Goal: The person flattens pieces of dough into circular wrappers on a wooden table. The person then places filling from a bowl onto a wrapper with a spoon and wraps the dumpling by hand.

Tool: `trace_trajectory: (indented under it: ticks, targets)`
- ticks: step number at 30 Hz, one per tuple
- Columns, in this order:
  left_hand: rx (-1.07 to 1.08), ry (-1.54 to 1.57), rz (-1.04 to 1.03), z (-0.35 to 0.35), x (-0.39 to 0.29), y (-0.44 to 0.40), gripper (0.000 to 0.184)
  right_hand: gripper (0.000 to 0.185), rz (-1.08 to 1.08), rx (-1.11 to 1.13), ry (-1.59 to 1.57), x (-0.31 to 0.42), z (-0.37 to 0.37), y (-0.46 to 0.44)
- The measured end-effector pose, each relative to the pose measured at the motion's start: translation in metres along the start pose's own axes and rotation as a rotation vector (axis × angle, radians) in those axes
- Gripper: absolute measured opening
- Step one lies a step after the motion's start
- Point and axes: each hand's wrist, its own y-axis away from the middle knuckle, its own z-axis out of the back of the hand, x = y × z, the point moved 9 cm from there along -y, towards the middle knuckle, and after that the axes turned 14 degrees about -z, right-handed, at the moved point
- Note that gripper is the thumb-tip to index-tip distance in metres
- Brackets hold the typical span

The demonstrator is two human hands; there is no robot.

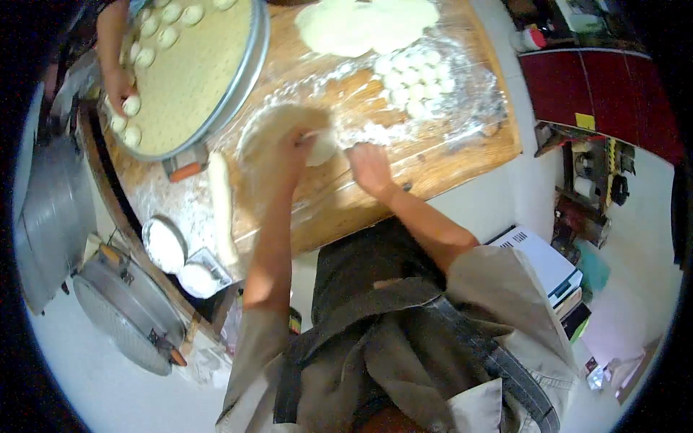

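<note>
My left hand has its fingers closed at the edge of a small flat dough round over the floured wooden table. Just right of the round, my right hand is curled low over the wood. Whatever lies under its fingers is hidden. Behind my left hand spreads a pale floury patch, partly in shadow. A long dough roll lies to the left of my left forearm. Farther back on the right sits a cluster of small floured dough pieces.
A large round steamer tray holds several buns at back left, where another person's hand touches a bun. A big dough sheet lies at the back. Flour bowls stand at the left corner; a metal steamer is below.
</note>
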Motion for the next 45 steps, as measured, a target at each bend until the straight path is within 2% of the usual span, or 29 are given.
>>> trace_trajectory:
  ticks: [2, 3, 4, 5, 7, 8, 9, 11, 12, 14, 16, 20, 21, 23, 25, 27, 28, 29, 31, 32, 34, 36, 37, 39, 40, 42, 43, 44, 45]
  targets:
    - [-0.206, 0.204, 0.093, 0.001, -0.029, -0.022, 0.026, 0.011, -0.03, -0.03, 0.002, 0.003, 0.006, -0.008]
    - [-0.275, 0.27, 0.117, -0.005, -0.036, -0.032, 0.026, 0.013, -0.043, 0.182, 0.129, 0.005, -0.013, -0.014]
    - [-0.241, 0.113, -0.049, -0.022, -0.042, -0.044, 0.027, 0.016, -0.058, 0.403, 0.25, -0.002, -0.034, -0.009]
    - [-0.205, -0.047, -0.209, -0.042, -0.048, -0.049, 0.029, 0.016, -0.062, 0.402, 0.241, -0.013, -0.044, -0.001]
    - [-0.211, 0.039, -0.165, -0.09, -0.058, -0.051, 0.038, 0.023, -0.092, 0.264, -0.02, -0.044, -0.081, 0.013]
    - [-0.215, 0.081, -0.144, -0.115, -0.06, -0.051, 0.043, 0.023, -0.091, 0.264, -0.031, -0.047, -0.088, 0.015]
    - [-0.125, -0.013, -0.262, -0.146, -0.071, -0.057, 0.046, 0.023, -0.099, 0.263, -0.113, -0.049, -0.089, 0.016]
    - [-0.128, -0.337, -0.419, -0.179, -0.139, -0.044, 0.05, 0.025, -0.099, 0.265, -0.248, -0.055, -0.084, 0.018]
    - [-0.133, -0.345, -0.41, -0.19, -0.142, -0.046, 0.05, 0.026, -0.093, 0.272, -0.29, -0.06, -0.082, 0.02]
    - [-0.025, -0.745, -0.388, -0.215, -0.148, -0.059, 0.052, 0.028, -0.067, 0.284, -0.341, -0.068, -0.078, 0.021]
    - [-0.056, -0.713, -0.325, -0.222, -0.143, -0.069, 0.053, 0.03, -0.037, 0.294, -0.365, -0.075, -0.074, 0.024]
    - [-0.031, -0.667, -0.099, -0.204, -0.128, -0.063, 0.05, 0.035, 0.03, 0.328, -0.369, -0.079, -0.066, 0.021]
    - [-0.041, -0.669, -0.093, -0.193, -0.116, -0.06, 0.05, 0.036, 0.059, 0.337, -0.35, -0.077, -0.062, 0.017]
    - [-0.365, -0.586, -0.277, -0.144, -0.099, -0.045, 0.046, 0.039, 0.195, 0.369, -0.196, -0.07, -0.042, 0.013]
    - [-0.307, -0.615, -0.036, -0.103, -0.068, -0.024, 0.042, 0.041, 0.386, 0.389, -0.009, -0.06, -0.02, 0.016]
    - [-0.316, -0.676, -0.082, -0.071, -0.05, -0.001, 0.041, 0.044, 0.456, 0.426, 0.031, -0.052, -0.005, 0.018]
    - [-0.316, -0.733, -0.14, -0.063, -0.057, 0.005, 0.04, 0.045, 0.361, 0.536, -0.001, -0.056, -0.008, 0.013]
    - [-0.328, -0.736, -0.139, -0.057, -0.059, 0.012, 0.04, 0.045, 0.373, 0.532, -0.001, -0.054, -0.007, 0.011]
    - [-0.244, -0.783, -0.075, -0.05, -0.07, 0.019, 0.053, 0.046, 0.406, 0.552, 0.123, -0.054, -0.015, 0.014]
    - [-0.271, -0.784, -0.059, -0.049, -0.062, 0.016, 0.053, 0.046, 0.437, 0.553, 0.126, -0.055, -0.015, 0.019]
    - [-0.427, -0.726, -0.271, -0.051, -0.053, 0.003, 0.073, 0.041, 0.497, 0.362, 0.136, -0.055, -0.008, 0.021]
    - [-0.306, -0.901, -0.23, -0.066, -0.035, -0.022, 0.083, 0.032, 0.46, 0.217, 0.125, -0.055, -0.009, 0.015]
    - [-0.346, -0.921, -0.229, -0.051, -0.046, -0.035, 0.083, 0.032, 0.496, 0.191, 0.119, -0.047, -0.01, 0.008]
    - [-0.328, -0.678, -0.322, -0.038, -0.074, -0.036, 0.086, 0.022, 0.33, 0.354, 0.273, -0.049, -0.022, 0.007]
    - [-0.339, -0.684, -0.311, -0.042, -0.061, -0.036, 0.086, 0.022, 0.345, 0.356, 0.268, -0.035, -0.012, 0.003]
    - [-0.257, -0.934, -0.259, -0.051, -0.034, -0.05, 0.089, 0.015, 0.23, 0.54, 0.33, -0.026, -0.011, -0.014]
    - [-0.316, -0.935, -0.333, -0.047, -0.042, -0.047, 0.075, 0.015, 0.236, 0.528, 0.331, -0.032, -0.016, -0.011]
    - [-0.332, -0.942, -0.343, -0.043, -0.043, -0.045, 0.075, 0.013, 0.182, 0.49, 0.247, -0.044, -0.019, -0.013]
    - [-0.211, -0.798, -0.212, -0.048, -0.015, -0.047, 0.064, 0.012, 0.127, 0.452, 0.162, -0.052, -0.02, -0.02]
